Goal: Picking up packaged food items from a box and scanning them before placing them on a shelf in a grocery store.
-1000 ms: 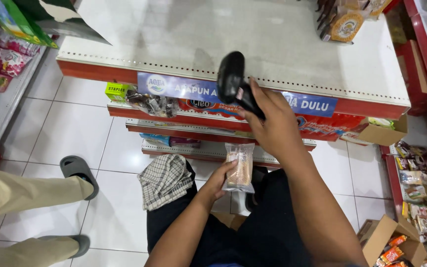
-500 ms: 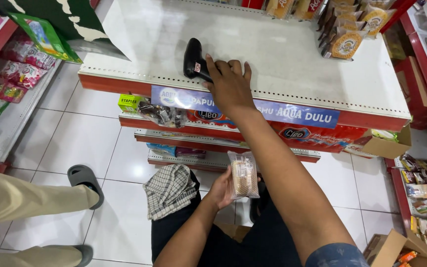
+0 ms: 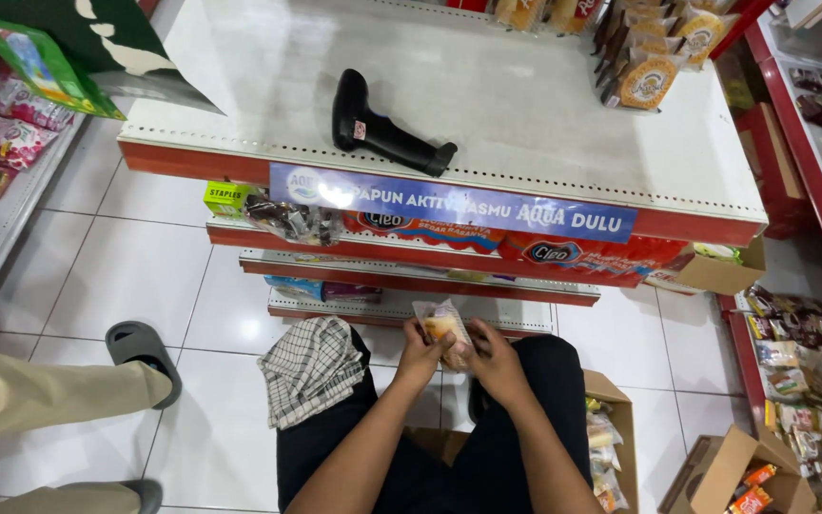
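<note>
Fingers (image 3: pixel 427 335) of both hands are wrapping around a small clear packet (image 3: pixel 443 325) with something pale orange inside. Left hand (image 3: pixel 420 357) is gripping the packet's left edge and right hand (image 3: pixel 497 362) is closing on its right side and bottom, so the packet is sitting upright between them, over the person's lap and just in front of the lowest shelf (image 3: pixel 401 306). Both forearms are reaching up from the lower edge of the view, above dark trousers.

Just left of the packet, a checked cloth (image 3: pixel 308 369) is lying across the person's left thigh. Right of the packet and lower down, an open carton (image 3: pixel 609 447) of wrapped snacks is standing on the tiled floor (image 3: pixel 135 276). Well above the packet, a black scanner (image 3: pixel 382 128) is lying on its side on the white top shelf (image 3: pixel 544 105), near the front edge, apart from both hands. Further right of the scanner, bagged snacks (image 3: pixel 654 57) are standing at the back of that shelf. Beneath the top shelf, a blue label strip (image 3: pixel 454 202) is running along the red edge. Far left of the packet, another person's leg in beige trousers and a grey sandal (image 3: pixel 145 357) are resting on the floor.
</note>
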